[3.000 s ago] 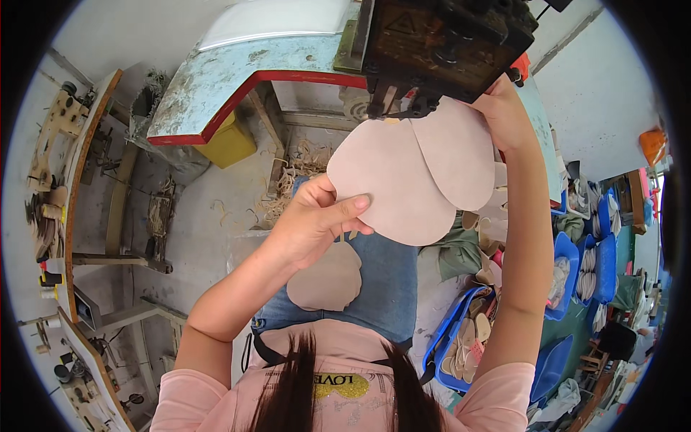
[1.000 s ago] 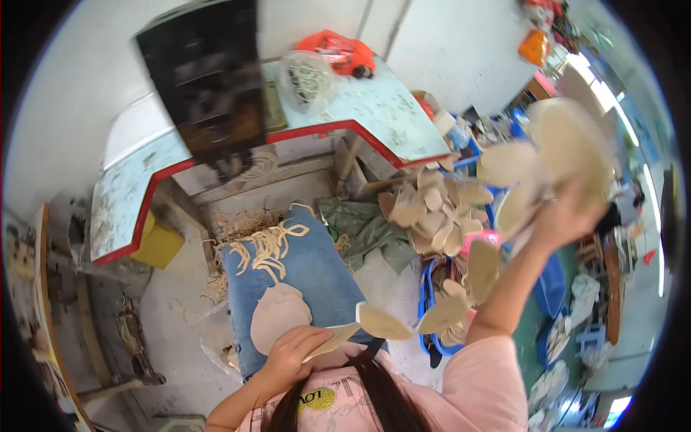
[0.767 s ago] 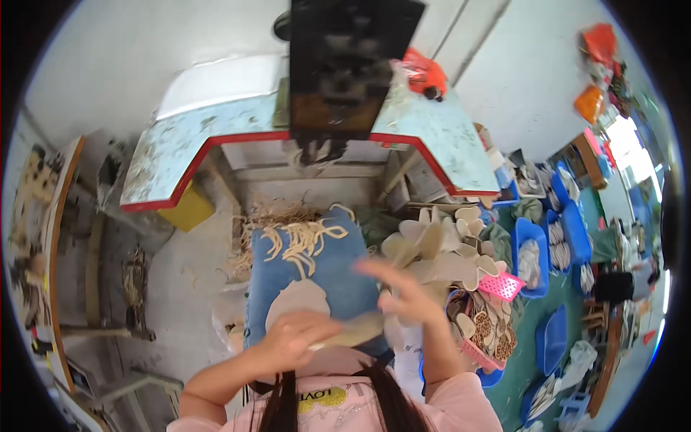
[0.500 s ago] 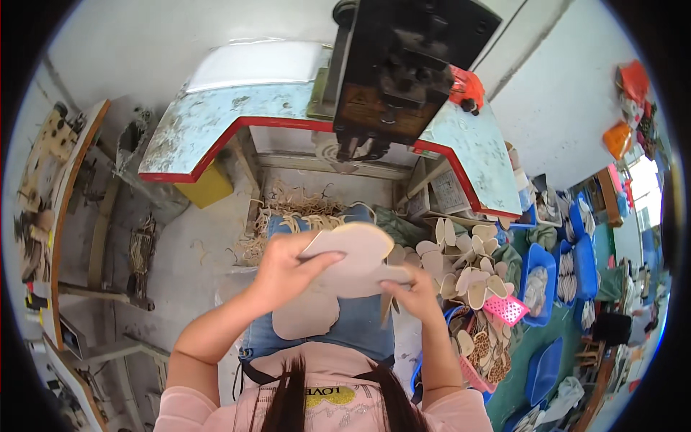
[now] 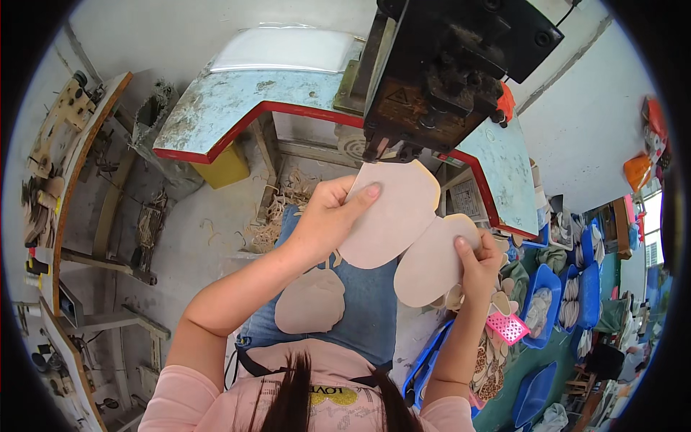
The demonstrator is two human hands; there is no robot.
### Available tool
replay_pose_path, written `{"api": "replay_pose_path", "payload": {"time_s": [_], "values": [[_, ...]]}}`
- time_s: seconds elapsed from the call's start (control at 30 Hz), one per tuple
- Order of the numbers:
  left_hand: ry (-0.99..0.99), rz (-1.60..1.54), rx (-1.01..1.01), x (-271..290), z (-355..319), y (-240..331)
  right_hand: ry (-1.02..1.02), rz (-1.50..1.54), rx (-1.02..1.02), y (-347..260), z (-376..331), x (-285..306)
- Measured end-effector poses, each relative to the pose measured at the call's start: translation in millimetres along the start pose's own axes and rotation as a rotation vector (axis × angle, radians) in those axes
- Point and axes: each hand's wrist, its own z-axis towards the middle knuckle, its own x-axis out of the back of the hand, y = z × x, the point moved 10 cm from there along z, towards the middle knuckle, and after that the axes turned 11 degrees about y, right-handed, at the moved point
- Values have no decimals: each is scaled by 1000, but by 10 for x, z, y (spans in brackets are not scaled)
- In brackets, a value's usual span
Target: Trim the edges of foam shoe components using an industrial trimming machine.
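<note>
well, left hand (image 5: 330, 218) pinches larger pale piece (image 5: 396, 212), right hand (image 5: 481, 265) smaller piece (image 5: 428, 266).

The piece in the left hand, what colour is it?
The piece is pale pinkish beige, yellowish along its upper-right edge; best in the head view.

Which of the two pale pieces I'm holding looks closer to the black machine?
The piece in your left hand: its top edge appears just below the black machine; the other piece sits lower.
</note>
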Motion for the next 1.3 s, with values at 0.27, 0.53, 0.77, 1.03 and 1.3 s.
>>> {"api": "replay_pose_path", "payload": {"time_s": [0.27, 0.53, 0.77, 1.03, 1.3], "values": [[-84, 251, 51, 201, 125, 140, -155, 20, -102, 253, -154, -392], [-183, 295, 107, 297, 83, 227, -208, -23, -38, 243, -165, -544], [-113, 61, 154, 254, -46, 20, -128, 51, -30, -97, 197, -305], [12, -95, 126, 392, -112, -34, -282, -35, 14, -405, 557, -608], [-38, -123, 115, 391, -235, -154, -471, -127, 112, -832, 823, -1073]]}}
